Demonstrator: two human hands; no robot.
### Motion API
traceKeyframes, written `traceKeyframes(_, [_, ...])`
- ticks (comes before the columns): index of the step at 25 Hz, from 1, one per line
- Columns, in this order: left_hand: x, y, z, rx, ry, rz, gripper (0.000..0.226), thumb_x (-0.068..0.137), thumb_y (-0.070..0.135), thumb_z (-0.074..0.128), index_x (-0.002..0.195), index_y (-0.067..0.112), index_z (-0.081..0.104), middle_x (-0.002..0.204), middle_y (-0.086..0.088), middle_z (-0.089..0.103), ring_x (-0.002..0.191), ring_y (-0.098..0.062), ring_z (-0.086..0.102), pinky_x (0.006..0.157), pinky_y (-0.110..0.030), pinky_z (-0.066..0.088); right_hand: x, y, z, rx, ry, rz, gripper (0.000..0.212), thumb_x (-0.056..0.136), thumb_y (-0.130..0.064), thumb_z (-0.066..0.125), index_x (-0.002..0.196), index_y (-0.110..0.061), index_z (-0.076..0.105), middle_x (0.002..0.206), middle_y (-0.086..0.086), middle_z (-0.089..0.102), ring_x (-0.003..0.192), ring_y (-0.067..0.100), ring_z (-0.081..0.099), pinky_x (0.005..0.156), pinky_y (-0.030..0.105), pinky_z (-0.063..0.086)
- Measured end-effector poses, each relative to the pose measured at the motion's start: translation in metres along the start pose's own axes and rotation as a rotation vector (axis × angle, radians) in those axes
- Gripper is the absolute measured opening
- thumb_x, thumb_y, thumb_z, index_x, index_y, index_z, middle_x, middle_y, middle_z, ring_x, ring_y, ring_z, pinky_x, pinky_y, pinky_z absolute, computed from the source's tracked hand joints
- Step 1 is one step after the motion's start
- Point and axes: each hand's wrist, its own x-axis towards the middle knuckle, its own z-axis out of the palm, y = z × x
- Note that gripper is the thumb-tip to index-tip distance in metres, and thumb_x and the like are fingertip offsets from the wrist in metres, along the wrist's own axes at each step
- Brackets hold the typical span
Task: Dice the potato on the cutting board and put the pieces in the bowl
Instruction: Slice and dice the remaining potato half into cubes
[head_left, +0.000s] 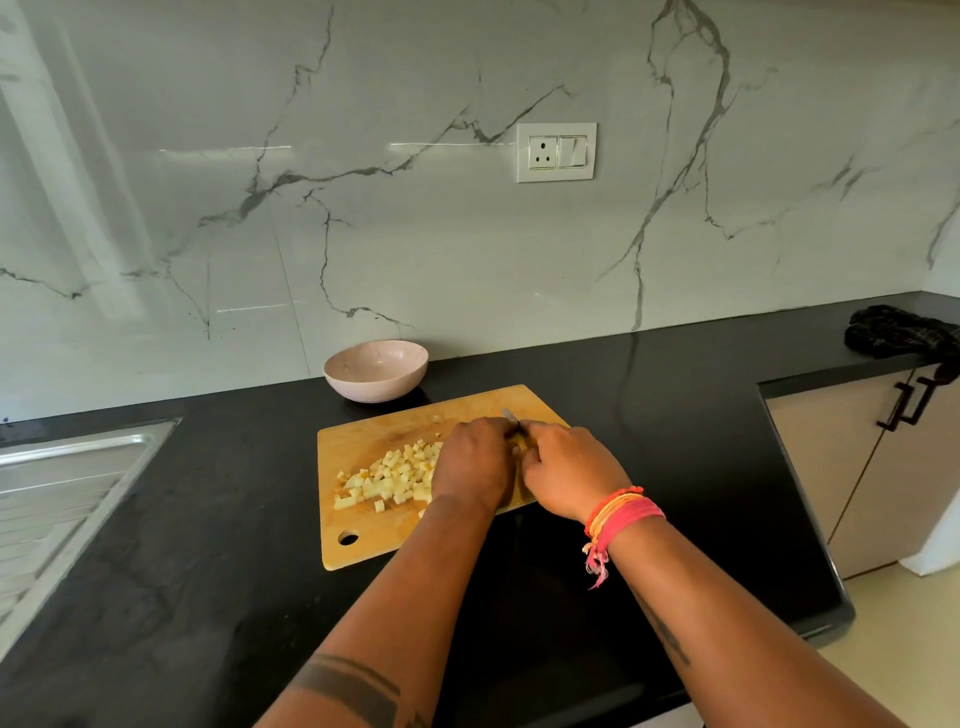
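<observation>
Left grip: the left hand rests knuckles-up on the cutting board, fingers curled down over a bit of potato that shows only as a yellowish sliver between the two hands; how tightly it holds cannot be told.
Right grip: the right hand is closed round the handle of a knife, the handle itself hidden; only the blade tip pokes out beyond the knuckles, just past both grips. A bundle of red and orange threads circles the wrist.
Grips together: the two hands touch, or nearly so, over the right half of the board.
Diced pieces: a loose heap of pale cubes on the board, directly left of the left grip and running under its edge; a few strays lie nearer the person.
Bowl: pale pink, upright on the worktop, beyond the grips and to their left, just past the board's far edge, against the marble wall. No pieces can be seen in it.
Worktop: black stone, carrying board and bowl.
Sink drainer: steel, well left of the grips.
Dark cloth: bunched on the worktop far right of the grips.
Wall socket: above and beyond the grips.
</observation>
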Motion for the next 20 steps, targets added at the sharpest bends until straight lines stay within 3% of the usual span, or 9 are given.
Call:
traceKeyframes(6, [0.002,-0.001,0.005,-0.09,-0.017,-0.082,0.037,0.102,0.021,0.058,0.138,0.028,0.063,0.124,-0.004,0.072,0.112,-0.021,0.066,0.096,-0.033,0.055,-0.016,0.006,0.007,-0.042,-0.058,0.015,0.038,0.104,-0.028,0.042,0.139,-0.025,0.057,0.091,0.001,0.066,0.077,0.019,0.064,0.064,0.029,0.048])
traceKeyframes(8, [0.003,0.0,0.005,-0.098,-0.034,-0.1,0.039,0.102,0.025,0.06,0.141,0.029,0.06,0.128,-0.005,0.069,0.117,-0.022,0.063,0.098,-0.034,0.053,-0.034,0.009,0.008,-0.053,-0.044,0.017,0.043,0.103,-0.028,0.043,0.145,-0.027,0.05,0.082,-0.001,0.065,0.067,0.016,0.063,0.055,0.027,0.046])
traceKeyframes(11, [0.002,0.001,0.003,-0.102,-0.039,-0.11,0.04,0.102,0.027,0.061,0.142,0.03,0.059,0.135,-0.004,0.064,0.121,-0.022,0.06,0.099,-0.033,0.05,-0.062,0.012,0.006,-0.09,-0.009,0.013,0.051,0.103,-0.031,0.044,0.154,-0.031,0.041,0.074,-0.006,0.061,0.063,0.012,0.062,0.056,0.028,0.051])
traceKeyframes(16, [0.001,-0.001,0.002,-0.074,-0.028,-0.055,0.041,0.102,0.023,0.061,0.142,0.027,0.059,0.139,-0.003,0.057,0.121,-0.021,0.059,0.1,-0.031,0.049,-0.081,0.009,-0.003,-0.081,0.052,0.042,0.052,0.104,-0.03,0.044,0.156,-0.035,0.04,0.068,-0.007,0.061,0.052,0.009,0.056,0.041,0.018,0.031])
traceKeyframes(20, [0.001,-0.002,-0.001,-0.074,-0.022,-0.077,0.037,0.102,0.026,0.06,0.139,0.028,0.062,0.131,-0.002,0.068,0.118,-0.022,0.062,0.099,-0.034,0.052,-0.056,0.002,-0.006,-0.028,0.098,0.054,0.053,0.104,-0.029,0.044,0.156,-0.033,0.041,0.076,-0.006,0.066,0.057,0.01,0.059,0.05,0.024,0.046])
